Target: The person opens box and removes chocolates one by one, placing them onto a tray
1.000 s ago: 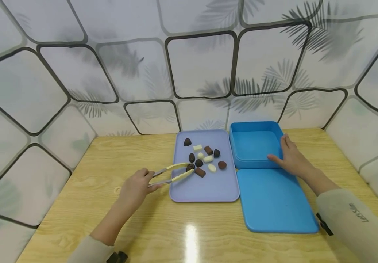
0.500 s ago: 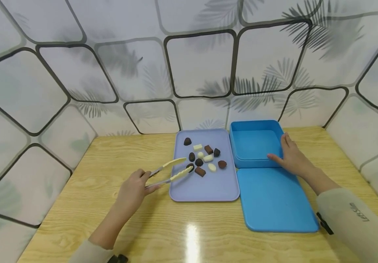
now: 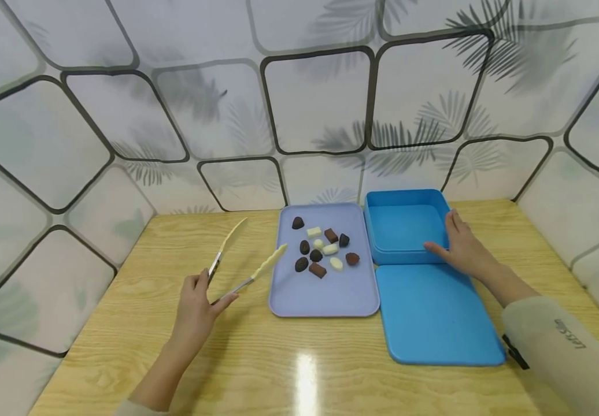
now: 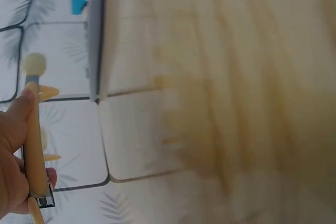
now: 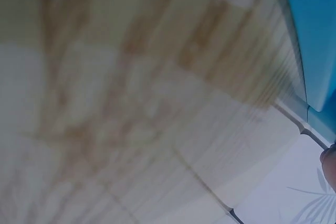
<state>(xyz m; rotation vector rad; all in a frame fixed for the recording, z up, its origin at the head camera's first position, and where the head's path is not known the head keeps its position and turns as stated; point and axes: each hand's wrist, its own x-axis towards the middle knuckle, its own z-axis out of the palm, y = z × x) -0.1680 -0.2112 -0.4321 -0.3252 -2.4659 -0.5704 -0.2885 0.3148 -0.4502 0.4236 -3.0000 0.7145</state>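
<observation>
In the head view my left hand [image 3: 192, 312] holds a pair of tongs [image 3: 270, 263] with yellow tips, its arms spread wide and nothing between them. The tongs stand left of a lavender tray [image 3: 325, 300]. Several dark, brown and white chocolates lie on the tray, among them a dark oval chocolate [image 3: 302, 264] nearest the tongs. My right hand [image 3: 467, 251] rests on the near right corner of a blue box [image 3: 409, 257], fingers along its side and thumb at the rim. In the left wrist view the fingers grip the tongs' yellow handle [image 4: 35, 150].
A flat blue lid [image 3: 437, 318] lies in front of the box, beside the tray. The wooden table [image 3: 174, 242] meets patterned walls [image 3: 320, 104] at the back and on both sides. The right wrist view is mostly blurred, with a blue surface [image 5: 315, 30] at its right.
My left hand has drawn the tongs back leftward from the dark oval chocolate, which stays on the tray. The tongs' arms have spread wider. My right hand keeps its place on the box.
</observation>
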